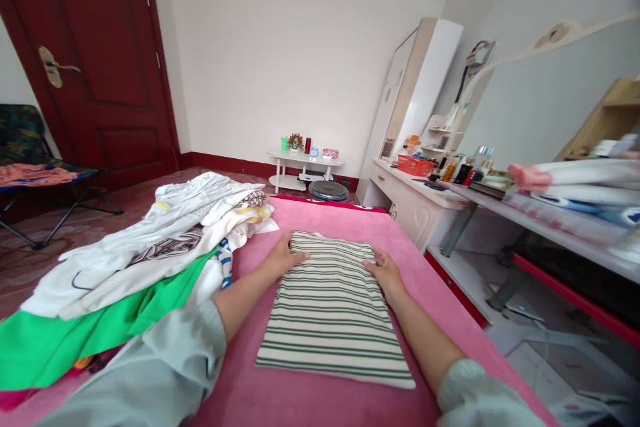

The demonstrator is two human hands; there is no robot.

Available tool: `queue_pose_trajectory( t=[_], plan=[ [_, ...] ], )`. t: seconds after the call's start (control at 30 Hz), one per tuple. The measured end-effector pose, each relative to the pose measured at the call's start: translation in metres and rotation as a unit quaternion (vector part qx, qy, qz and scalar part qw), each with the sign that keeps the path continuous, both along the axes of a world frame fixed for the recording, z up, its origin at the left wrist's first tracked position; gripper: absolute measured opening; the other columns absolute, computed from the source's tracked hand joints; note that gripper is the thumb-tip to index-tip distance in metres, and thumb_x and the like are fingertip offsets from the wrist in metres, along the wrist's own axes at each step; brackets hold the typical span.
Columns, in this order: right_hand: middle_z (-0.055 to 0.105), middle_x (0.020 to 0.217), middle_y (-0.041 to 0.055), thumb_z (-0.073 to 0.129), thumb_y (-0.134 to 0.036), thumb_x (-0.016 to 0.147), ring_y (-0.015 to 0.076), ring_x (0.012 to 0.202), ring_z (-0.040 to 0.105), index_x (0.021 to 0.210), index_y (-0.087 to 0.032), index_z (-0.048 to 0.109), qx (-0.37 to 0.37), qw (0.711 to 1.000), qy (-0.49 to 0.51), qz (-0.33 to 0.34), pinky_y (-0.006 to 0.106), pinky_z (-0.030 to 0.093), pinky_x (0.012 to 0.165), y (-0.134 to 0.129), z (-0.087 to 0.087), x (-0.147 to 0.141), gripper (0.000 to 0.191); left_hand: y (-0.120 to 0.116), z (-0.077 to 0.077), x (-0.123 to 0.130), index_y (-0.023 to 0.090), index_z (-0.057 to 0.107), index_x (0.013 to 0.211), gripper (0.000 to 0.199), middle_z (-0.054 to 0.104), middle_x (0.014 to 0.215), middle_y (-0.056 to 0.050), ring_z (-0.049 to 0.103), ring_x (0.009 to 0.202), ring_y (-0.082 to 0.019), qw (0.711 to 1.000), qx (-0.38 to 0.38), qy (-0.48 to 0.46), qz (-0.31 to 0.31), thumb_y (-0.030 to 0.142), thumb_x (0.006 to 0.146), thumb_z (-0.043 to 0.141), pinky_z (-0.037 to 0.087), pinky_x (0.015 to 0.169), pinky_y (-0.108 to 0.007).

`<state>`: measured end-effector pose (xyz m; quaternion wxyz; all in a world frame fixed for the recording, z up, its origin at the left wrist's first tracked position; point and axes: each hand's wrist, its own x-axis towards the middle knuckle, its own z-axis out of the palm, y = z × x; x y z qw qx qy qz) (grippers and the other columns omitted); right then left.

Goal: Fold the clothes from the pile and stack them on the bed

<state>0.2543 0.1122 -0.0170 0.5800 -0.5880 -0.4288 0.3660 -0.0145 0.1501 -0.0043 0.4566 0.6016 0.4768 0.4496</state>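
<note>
A cream garment with dark green stripes lies folded into a flat rectangle on the pink bed cover. At its far left corner is my left hand, thumb resting on top and the other fingers at the edge. My right hand holds the far right corner, its thumb on the cloth and its fingers bent round the side. Left of the striped garment is a loose heap of clothes, white ones on top and a green one lower down.
A white dressing table with a red basket and bottles stands on the right, beside a desk. Beyond the bed is a small white table. A folding chair is at the left, near a dark red door.
</note>
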Motion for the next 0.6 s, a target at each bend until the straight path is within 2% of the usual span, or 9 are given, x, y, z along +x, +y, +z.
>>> queue_pose_trajectory(
  t=[0.07, 0.13, 0.2, 0.27, 0.33, 0.43, 0.5, 0.53, 0.6],
  plan=[
    [0.069, 0.098, 0.0047, 0.070, -0.024, 0.063, 0.0225, 0.097, 0.063, 0.100, -0.020, 0.062, 0.054, 0.995, -0.063, -0.048, 0.039, 0.048, 0.091, 0.005, -0.024, 0.007, 0.038, 0.001, -0.022, 0.001, 0.017, 0.047, 0.129, 0.073, 0.056, 0.126, -0.013, 0.054, 0.114, -0.026, 0.995, 0.067, 0.074, 0.011, 0.021, 0.061, 0.076, 0.042, 0.099, -0.040],
    [0.068, 0.103, 0.0061, 0.066, -0.027, 0.067, 0.0228, 0.099, 0.061, 0.101, -0.019, 0.063, 0.079, 0.987, -0.121, -0.064, 0.040, 0.046, 0.094, 0.002, -0.033, 0.009, 0.036, -0.004, -0.031, 0.000, 0.018, 0.045, 0.132, 0.071, 0.049, 0.133, -0.013, 0.047, 0.122, -0.027, 0.976, 0.139, 0.160, 0.044, 0.019, 0.066, 0.071, 0.038, 0.103, -0.042],
    [0.066, 0.106, 0.0082, 0.061, -0.029, 0.072, 0.0236, 0.098, 0.060, 0.102, -0.019, 0.064, 0.087, 0.973, -0.194, -0.086, 0.042, 0.045, 0.094, -0.007, -0.026, 0.004, 0.032, -0.014, -0.027, 0.001, 0.018, 0.047, 0.131, 0.063, 0.042, 0.139, -0.015, 0.039, 0.129, -0.030, 0.947, 0.200, 0.237, 0.084, 0.021, 0.071, 0.067, 0.034, 0.106, -0.044],
    [0.062, 0.114, 0.0098, 0.053, -0.030, 0.079, 0.0245, 0.107, 0.056, 0.106, -0.020, 0.064, 0.111, 0.944, -0.298, -0.092, 0.043, 0.042, 0.099, -0.021, -0.011, -0.009, 0.031, -0.030, -0.014, 0.007, 0.019, 0.054, 0.126, 0.050, 0.037, 0.144, -0.014, 0.033, 0.133, -0.032, 0.915, 0.257, 0.302, 0.072, 0.026, 0.078, 0.062, 0.030, 0.108, -0.047],
    [0.054, 0.128, 0.0085, 0.045, -0.030, 0.086, 0.0233, 0.120, 0.047, 0.117, -0.023, 0.060, 0.144, 0.903, -0.403, -0.036, 0.041, 0.036, 0.105, -0.036, 0.002, -0.027, 0.035, -0.048, -0.002, 0.018, 0.021, 0.057, 0.124, 0.041, 0.040, 0.143, -0.012, 0.032, 0.133, -0.031, 0.889, 0.289, 0.354, -0.019, 0.037, 0.086, 0.053, 0.024, 0.110, -0.050],
    [0.039, 0.145, 0.0034, 0.038, -0.026, 0.090, 0.0201, 0.134, 0.032, 0.137, -0.026, 0.043, 0.140, 0.837, -0.513, 0.133, 0.042, 0.023, 0.113, -0.045, 0.008, -0.048, 0.048, -0.062, 0.000, 0.036, 0.023, 0.045, 0.136, 0.053, 0.037, 0.146, -0.012, 0.027, 0.137, -0.031, 0.865, 0.262, 0.401, -0.151, 0.050, 0.091, 0.038, 0.017, 0.110, -0.055],
    [0.030, 0.151, 0.0005, 0.036, -0.029, 0.092, 0.0210, 0.140, 0.022, 0.144, -0.029, 0.032, 0.095, 0.802, -0.553, 0.203, 0.047, 0.015, 0.114, -0.036, 0.002, -0.050, 0.052, -0.054, -0.009, 0.042, 0.025, 0.035, 0.143, 0.059, 0.027, 0.151, -0.010, 0.017, 0.140, -0.032, 0.857, 0.241, 0.420, -0.174, 0.055, 0.091, 0.035, 0.011, 0.110, -0.058],
    [0.026, 0.152, 0.0000, 0.034, -0.033, 0.093, 0.0220, 0.141, 0.018, 0.145, -0.031, 0.030, 0.067, 0.794, -0.565, 0.214, 0.050, 0.012, 0.113, -0.027, -0.001, -0.045, 0.052, -0.045, -0.014, 0.042, 0.028, 0.032, 0.144, 0.060, 0.024, 0.153, -0.008, 0.014, 0.141, -0.031, 0.855, 0.237, 0.425, -0.177, 0.057, 0.091, 0.034, 0.009, 0.110, -0.057],
    [0.023, 0.154, 0.0014, 0.031, -0.045, 0.094, 0.0238, 0.142, 0.015, 0.145, -0.031, 0.029, 0.008, 0.794, -0.576, 0.195, 0.053, 0.009, 0.112, -0.005, -0.008, -0.031, 0.053, -0.021, -0.024, 0.038, 0.032, 0.033, 0.143, 0.060, 0.023, 0.153, -0.005, 0.013, 0.142, -0.029, 0.856, 0.235, 0.427, -0.171, 0.060, 0.090, 0.033, 0.007, 0.111, -0.055]
  ],
)
